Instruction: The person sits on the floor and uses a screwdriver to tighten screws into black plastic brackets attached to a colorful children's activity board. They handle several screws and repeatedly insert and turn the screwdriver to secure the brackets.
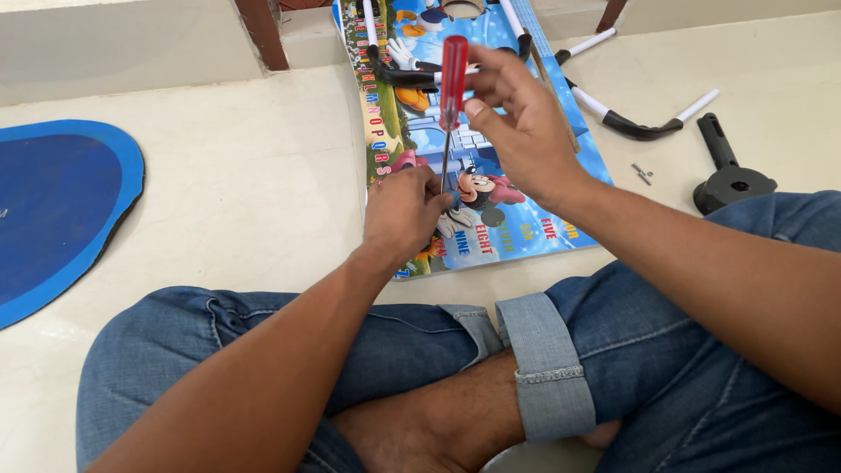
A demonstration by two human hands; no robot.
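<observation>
Screwdriver (451,96) stands upright — right hand (517,123) atop, left hand (405,210) at tip.

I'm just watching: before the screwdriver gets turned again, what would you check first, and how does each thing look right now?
1. Right hand grips the red-handled screwdriver: ok.
2. Screwdriver stands upright: ok.
3. Left hand steadies the tip at the colourful board: ok.
4. Tip seated in a screw: cannot tell, fingers hide it.
5. Spare screws lie near on the floor: ok.
6. Bent tube and black base lie apart from the hands: ok.
</observation>
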